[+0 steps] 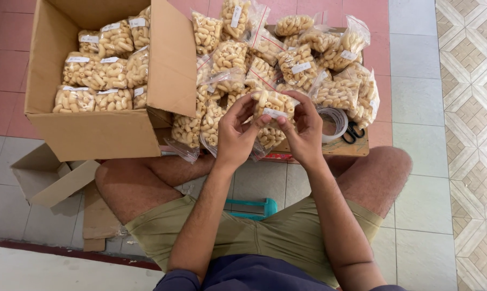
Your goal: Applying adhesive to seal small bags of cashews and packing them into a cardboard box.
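Head view, looking straight down: a seated person holds one clear bag of pale puffed snacks (274, 102) between both hands, just above the near edge of a low desk (356, 146); the left hand (237, 132) curls around the bag's left end with thumb and fingers pinching it; the right hand (306, 129) pinches the right end, its fingertips (296, 103) pressed on the top edge near a small white label; neither hand is spread flat. The bag sits in front of a loose pile of filled bags (286, 59) that covers most of the desk. To the left, an open cardboard carton (100, 132) already contains labelled bags laid in rows (roughly a dozen visible, the top layer not yet level with the rim); judged from this, packing is partly done: the carton is perhaps half to two-thirds full, and the large pile on the desk remains outside it. A roll of clear tape (332, 123) and black-handled scissors (353, 132) lie at the right of the desk, touching nothing held; the carton flaps stand open and unsealed. A second, smaller empty box (49, 178) rests on the tiled floor beside the person's left knee.
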